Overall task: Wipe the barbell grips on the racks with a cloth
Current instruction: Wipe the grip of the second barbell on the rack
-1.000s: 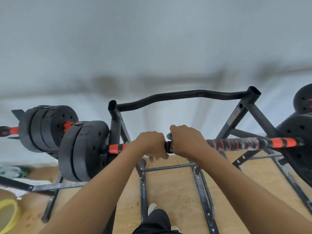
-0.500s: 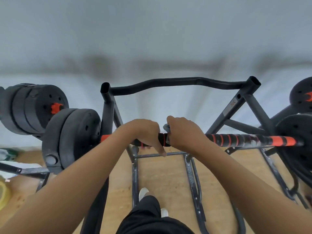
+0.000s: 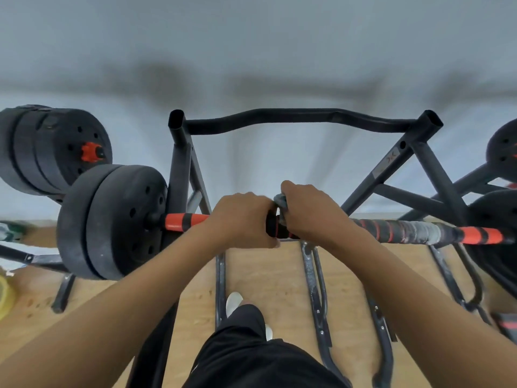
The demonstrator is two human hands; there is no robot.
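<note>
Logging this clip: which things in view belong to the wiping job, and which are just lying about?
Job: barbell grip, left hand gripping it, grey cloth in the right hand, rack.
Lying about: yellow object, blurred green item at left, far barbell's plates.

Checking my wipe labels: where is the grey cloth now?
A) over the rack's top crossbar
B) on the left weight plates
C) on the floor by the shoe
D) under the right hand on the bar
D: the grey cloth bunches out from under the right hand, which grips it around the barbell.
</note>
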